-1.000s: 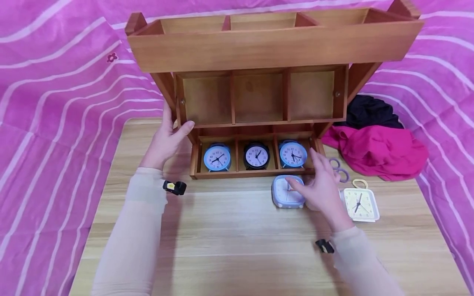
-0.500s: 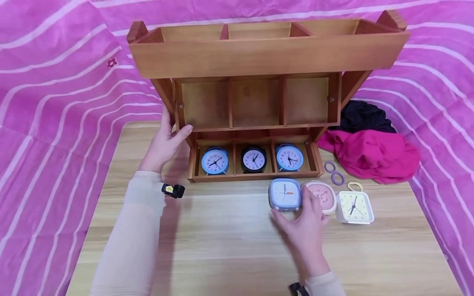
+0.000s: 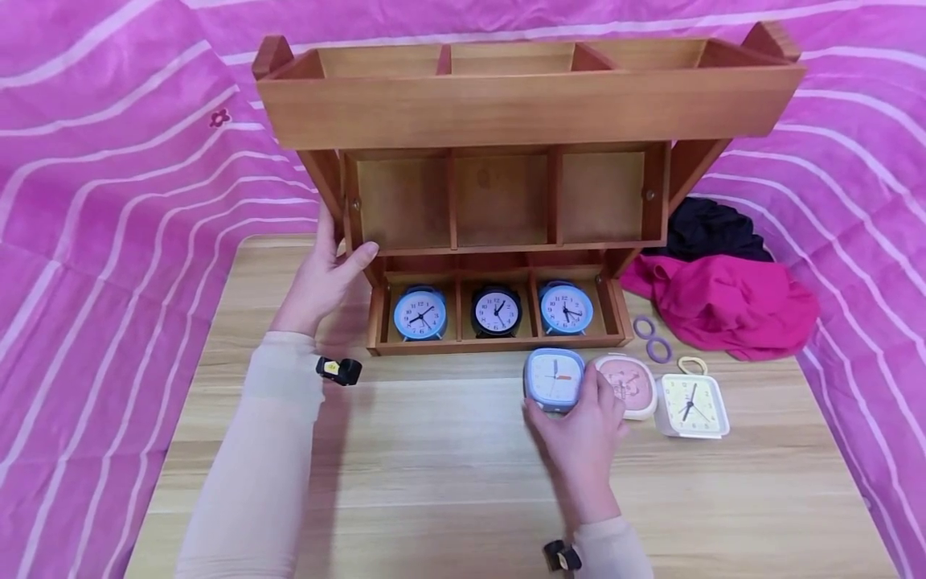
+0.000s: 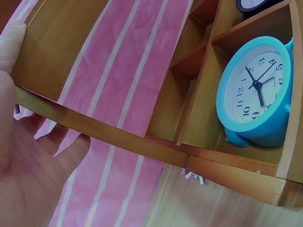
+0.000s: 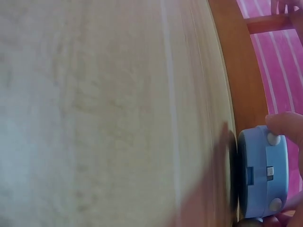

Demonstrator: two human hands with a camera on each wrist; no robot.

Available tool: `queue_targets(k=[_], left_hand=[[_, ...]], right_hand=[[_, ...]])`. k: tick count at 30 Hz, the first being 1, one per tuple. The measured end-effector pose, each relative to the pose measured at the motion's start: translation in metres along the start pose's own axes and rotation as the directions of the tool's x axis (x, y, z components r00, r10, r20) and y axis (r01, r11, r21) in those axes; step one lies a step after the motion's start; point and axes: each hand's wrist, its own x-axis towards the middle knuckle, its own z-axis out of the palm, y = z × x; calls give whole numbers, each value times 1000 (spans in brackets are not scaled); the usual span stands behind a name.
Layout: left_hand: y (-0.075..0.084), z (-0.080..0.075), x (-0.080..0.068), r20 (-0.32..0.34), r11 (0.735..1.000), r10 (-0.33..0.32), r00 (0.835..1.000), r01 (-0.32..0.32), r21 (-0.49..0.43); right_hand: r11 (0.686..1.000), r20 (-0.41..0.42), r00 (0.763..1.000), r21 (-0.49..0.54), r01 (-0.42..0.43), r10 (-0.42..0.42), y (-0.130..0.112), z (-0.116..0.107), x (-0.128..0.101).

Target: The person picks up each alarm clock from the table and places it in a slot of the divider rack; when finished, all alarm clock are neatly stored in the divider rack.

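Observation:
A tilted wooden shelf (image 3: 528, 104) with open compartments stands at the back of the table. Its bottom row holds a blue round clock (image 3: 420, 314), a black clock (image 3: 496, 311) and another blue round clock (image 3: 566, 308). My left hand (image 3: 343, 241) grips the shelf's left side panel (image 4: 94, 125), with the blue round clock (image 4: 255, 92) close by in the left wrist view. My right hand (image 3: 571, 406) grips a blue square clock (image 3: 553, 378) that stands on the table in front of the shelf. In the right wrist view my fingertips (image 5: 286, 125) curl over the blue square clock (image 5: 262, 177).
A pink clock (image 3: 629, 386) and a cream clock (image 3: 690, 406) sit just right of the blue square one. Two purple rings (image 3: 651, 338), a magenta cloth (image 3: 723, 301) and a black cloth (image 3: 705, 229) lie at the right. Striped pink fabric (image 3: 108, 201) surrounds the wooden table (image 3: 434, 466).
My right hand drew back from the shelf's lower right, uncovered the pink clock and closed around the blue square clock. My left hand stayed on the side panel.

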Motion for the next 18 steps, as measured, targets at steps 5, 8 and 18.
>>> queue_targets(k=[5, 8, 18], left_hand=[[2, 0, -1, 0, 1000, -18, 1000, 18, 3], [2, 0, -1, 1, 1000, -7, 1000, 7, 0], [1, 1, -1, -3, 1000, -17, 1000, 17, -2]], right_hand=[[1000, 51, 999, -21, -11, 12, -1, -1, 3], [999, 89, 996, -47, -18, 22, -1, 0, 5], [1000, 49, 999, -14, -18, 18, 0, 6, 4]])
